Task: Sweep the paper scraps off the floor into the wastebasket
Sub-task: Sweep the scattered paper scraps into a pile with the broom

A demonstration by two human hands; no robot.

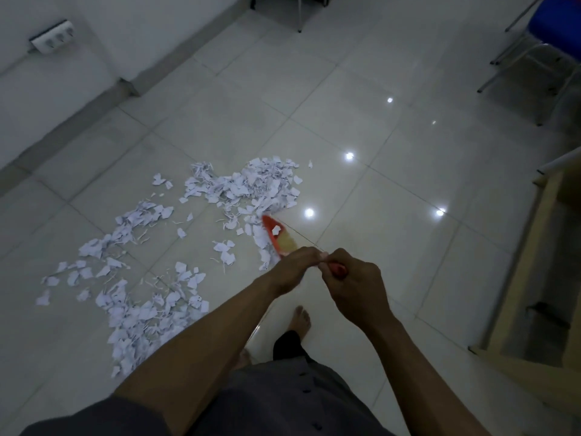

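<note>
You have both hands stacked on the thin red broom handle (339,269): your left hand (297,265) is lower, its grip closed around the shaft, and your right hand (352,284) sits just behind it, fingers wrapped tight on the red section. The orange-red plastic broom head with pale bristles (278,236) is down on the glossy white tiled floor (377,190), its far end touching the near edge of the largest heap.

The torn white paper scraps (248,187) lie in loose patches: the dense heap at the bristles, a band trailing off to your left (132,228), and a thick drift close to your left forearm (141,316). One scrap is sitting on top of the broom head. No wastebasket shows in this view, so you cannot tell from here which way to drive the pile.

What could go wrong:
- The scraps look light and curled; a fast stroke would likely flick them over the bristles or fan them wider on the slick tiles.
- The scrap riding on the head may drop off wherever you lift the broom.
- Your bare foot (300,319) stands near the closest drift, so a step left could scatter or carry pieces.
- Sweeping only the big heap would leave the outlying bits near the grey skirting (78,121) side.
</note>
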